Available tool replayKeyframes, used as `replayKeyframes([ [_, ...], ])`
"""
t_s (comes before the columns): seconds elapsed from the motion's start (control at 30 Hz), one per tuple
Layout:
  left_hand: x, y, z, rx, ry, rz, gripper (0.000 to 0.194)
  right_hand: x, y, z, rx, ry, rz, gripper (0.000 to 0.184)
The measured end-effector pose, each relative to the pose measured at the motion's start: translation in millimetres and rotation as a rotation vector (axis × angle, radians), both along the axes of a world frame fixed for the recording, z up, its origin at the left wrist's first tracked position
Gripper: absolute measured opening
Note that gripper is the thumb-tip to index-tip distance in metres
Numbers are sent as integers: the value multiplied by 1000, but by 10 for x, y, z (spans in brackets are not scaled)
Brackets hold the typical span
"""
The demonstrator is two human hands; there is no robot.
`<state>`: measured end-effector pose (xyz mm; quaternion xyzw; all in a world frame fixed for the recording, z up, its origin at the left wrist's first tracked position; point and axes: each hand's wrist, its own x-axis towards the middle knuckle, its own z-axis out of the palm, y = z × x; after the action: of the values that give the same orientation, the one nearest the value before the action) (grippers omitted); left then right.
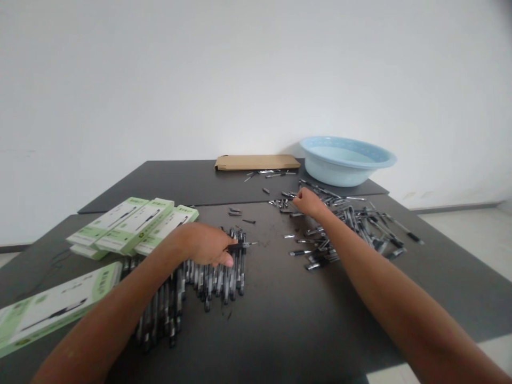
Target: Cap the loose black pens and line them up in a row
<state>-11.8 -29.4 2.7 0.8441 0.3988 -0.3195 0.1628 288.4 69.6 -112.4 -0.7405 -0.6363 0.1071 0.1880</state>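
My left hand (210,246) is closed around a pen (240,246) whose bare metal tip points right. Below that hand, rows of assembled pens (218,280) lie side by side on the dark table. Farther off, my right hand (307,202) has its fingers pinched together at the edge of a loose heap of pen parts (360,224). What sits between those fingertips, if anything, is too small to make out. Small metal pen tips (279,204) lie just left of the right hand.
Green-and-white pen boxes (136,224) are stacked at the left, with another box (60,304) nearer. At the back stand a flat cardboard piece (258,162) and a light blue basin (346,165). Black caps (235,212) and thin refills (276,173) lie scattered across the table (288,330).
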Motion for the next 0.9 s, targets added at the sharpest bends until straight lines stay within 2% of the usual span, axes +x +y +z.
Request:
replayKeyframes([
  [0.1,4,5,-8,-1,0,3,43,24,6,-35,28,130,-24,24],
  [0.23,-5,26,-27,-18,-15,2,39,0,58,-108,-14,285,-32,28],
  [0.37,-21,38,-41,-21,-33,15,35,-45,123,-152,-96,317,-12,32],
  [0.7,-20,32,-35,-30,-25,29,41,-167,278,-149,-200,-75,64,32],
  [0.9,-1,17,-21,-49,-23,26,31,-186,361,-202,-245,-239,137,33],
])
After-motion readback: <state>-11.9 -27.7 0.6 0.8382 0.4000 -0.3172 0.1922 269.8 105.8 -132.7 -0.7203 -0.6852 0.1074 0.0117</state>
